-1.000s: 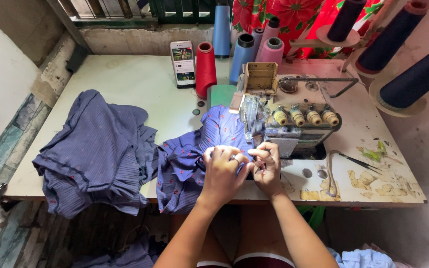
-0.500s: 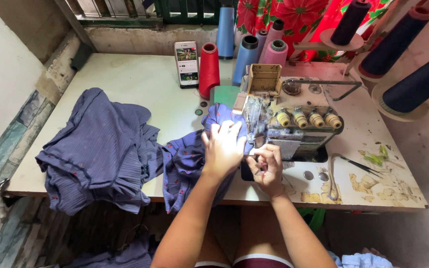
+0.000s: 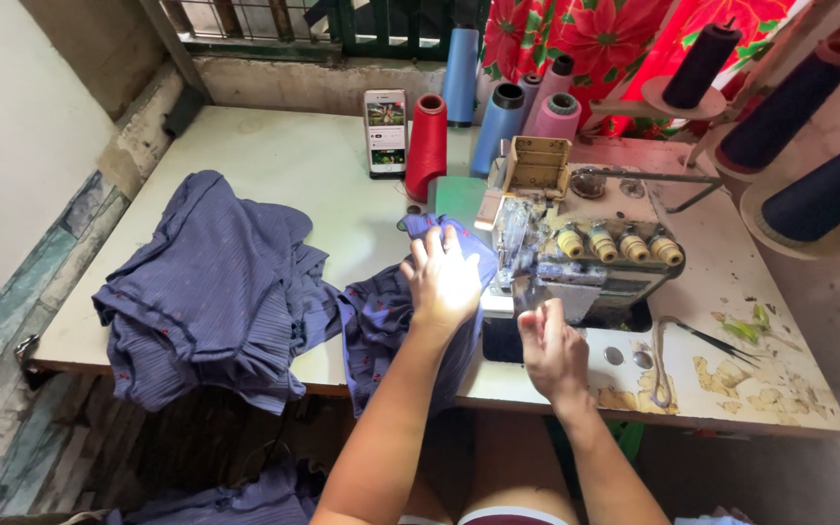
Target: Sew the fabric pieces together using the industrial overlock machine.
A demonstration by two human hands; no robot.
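Note:
A blue striped fabric piece (image 3: 381, 321) lies across the table's front edge and runs under an overlock sewing machine (image 3: 585, 248). My left hand (image 3: 444, 277) lies flat on this fabric just left of the machine, fingers spread and pointing away. My right hand (image 3: 551, 350) is at the front of the machine, fingers pinched at the fabric edge near the presser foot; the grip itself is partly hidden.
A pile of the same blue fabric (image 3: 211, 292) sits at the left of the white table (image 3: 274, 165). A phone (image 3: 386, 131) stands propped at the back beside red (image 3: 427, 146), blue and pink thread cones. Tweezers (image 3: 717, 340) lie at the right. More fabric (image 3: 235, 496) lies on the floor.
My left hand has moved away from me, from a closed hold beside the right hand to flat on the fabric by the machine. My right hand stayed at the machine's front.

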